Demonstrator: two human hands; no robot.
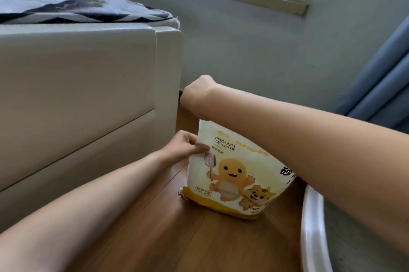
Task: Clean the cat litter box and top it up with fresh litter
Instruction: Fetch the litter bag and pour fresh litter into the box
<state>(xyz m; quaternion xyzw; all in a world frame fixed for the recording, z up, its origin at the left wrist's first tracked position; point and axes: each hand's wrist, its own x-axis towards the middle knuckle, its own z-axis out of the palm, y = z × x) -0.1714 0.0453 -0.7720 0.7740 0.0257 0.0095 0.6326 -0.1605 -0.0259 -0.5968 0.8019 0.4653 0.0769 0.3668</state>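
At lower right the smooth white curved rim of the litter box [309, 227] is seen, then at centre the glossy yellow-and-white litter bag [232, 174] is pinched upright on wood flooring by the left hand [184, 145], while behind it the right hand [197, 90] is bent away, its grip impossible to tell.

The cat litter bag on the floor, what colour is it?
The cat litter bag is cream-white with a yellow bottom band and orange cartoon characters, in the head view.
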